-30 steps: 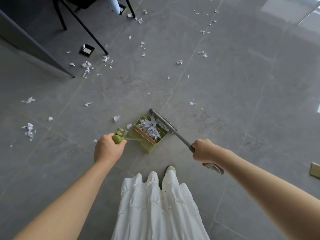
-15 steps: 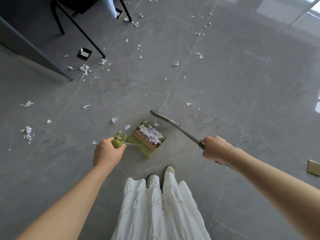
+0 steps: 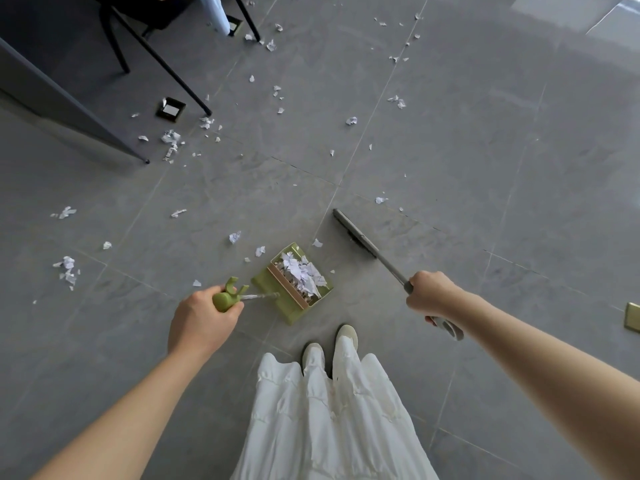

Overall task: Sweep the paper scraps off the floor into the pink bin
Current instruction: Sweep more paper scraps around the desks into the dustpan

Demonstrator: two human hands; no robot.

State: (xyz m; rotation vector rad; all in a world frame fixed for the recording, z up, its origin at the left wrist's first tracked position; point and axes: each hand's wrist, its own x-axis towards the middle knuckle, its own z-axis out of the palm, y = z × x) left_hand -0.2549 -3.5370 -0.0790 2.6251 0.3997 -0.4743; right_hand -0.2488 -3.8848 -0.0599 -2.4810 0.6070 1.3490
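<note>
Both grips are closed tight: the left hand (image 3: 202, 323) is wrapped round the green handle of the dustpan (image 3: 293, 284), and the right hand (image 3: 433, 294) is wrapped round the grey shaft of the broom (image 3: 367, 245). Over the last second the broom head has lifted away from the mouth of the pan, where it was pressed against the pile, and now sits apart on the floor (image 3: 485, 168) to the pan's right, toward the far side. The pan rests on the tiles just ahead of the person's shoes (image 3: 346, 336), holding a heap of white paper scraps (image 3: 301, 271). That looks like one load finished and the broom reaching out for the next. Plenty of scraps are still scattered: a few just beside the pan, small clusters far left, and more near the black legs (image 3: 166, 67) of the worktop at top left. No pink bin is in view, so tipping out comes later.
</note>
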